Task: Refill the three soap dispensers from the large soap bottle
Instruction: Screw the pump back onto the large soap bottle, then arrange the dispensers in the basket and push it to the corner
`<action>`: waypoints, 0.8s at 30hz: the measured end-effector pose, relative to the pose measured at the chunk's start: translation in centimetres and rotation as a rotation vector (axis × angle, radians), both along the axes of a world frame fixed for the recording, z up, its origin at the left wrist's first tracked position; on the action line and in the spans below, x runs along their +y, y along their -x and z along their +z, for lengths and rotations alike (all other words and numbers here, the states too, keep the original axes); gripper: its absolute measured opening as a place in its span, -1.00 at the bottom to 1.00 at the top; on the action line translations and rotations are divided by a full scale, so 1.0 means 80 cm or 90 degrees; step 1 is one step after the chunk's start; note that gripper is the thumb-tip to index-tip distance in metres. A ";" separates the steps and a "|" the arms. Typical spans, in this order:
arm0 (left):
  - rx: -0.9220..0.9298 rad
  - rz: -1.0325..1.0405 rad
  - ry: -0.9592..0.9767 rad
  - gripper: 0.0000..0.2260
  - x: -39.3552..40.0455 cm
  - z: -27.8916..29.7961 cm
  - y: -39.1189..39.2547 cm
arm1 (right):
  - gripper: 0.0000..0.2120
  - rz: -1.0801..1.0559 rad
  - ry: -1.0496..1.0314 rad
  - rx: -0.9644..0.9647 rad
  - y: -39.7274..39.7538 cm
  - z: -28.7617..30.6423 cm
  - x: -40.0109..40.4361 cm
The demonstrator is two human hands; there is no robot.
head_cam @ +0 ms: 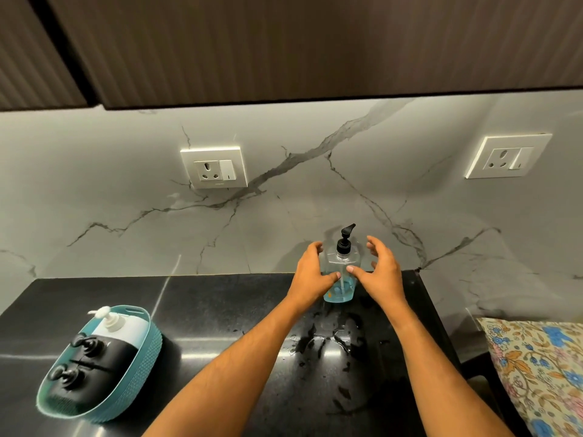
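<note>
**Hands close around the clear pump bottle at the back of the worktop**

The clear soap bottle (pixel 340 279) with the black pump (pixel 344 239) stands upright at the rear of the black worktop (pixel 220 310), close to the marble-patterned wall (pixel 284 190). Only its lower part holds blue liquid. The left hand (pixel 310 274) lies against the bottle's left side, thumb across the front and fingers curled around the far side, so it looks to be gripping it. The right hand (pixel 380 272) sits just beside the right flank, thumb tip touching the front, its fingers spread and curved but apparently not yet closed on the plastic.

Judged from this, the step in hand is taking up or steadying this bottle; whether it is the supply bottle or a dispenser cannot be told for certain. The pump is still screwed on, so the next move likely calls for a firm hold on the body with one hand while the other twists the collar off.

Wet splashes (pixel 328 345) lie on the worktop in front, so the bottle may be slippery. Well apart to the left, a teal basket (pixel 148 351) holds a white pump dispenser (pixel 116 326) and two black dispensers (pixel 88 357).
</note>
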State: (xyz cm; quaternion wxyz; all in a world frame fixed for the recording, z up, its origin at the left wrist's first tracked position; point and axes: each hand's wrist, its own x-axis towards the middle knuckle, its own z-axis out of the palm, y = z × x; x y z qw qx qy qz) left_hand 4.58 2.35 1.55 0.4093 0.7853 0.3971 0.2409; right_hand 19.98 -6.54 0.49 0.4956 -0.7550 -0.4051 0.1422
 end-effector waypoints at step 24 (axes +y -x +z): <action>-0.092 0.394 -0.078 -0.34 -0.026 0.027 0.318 | -0.42 0.304 -0.102 -0.002 0.307 0.041 0.087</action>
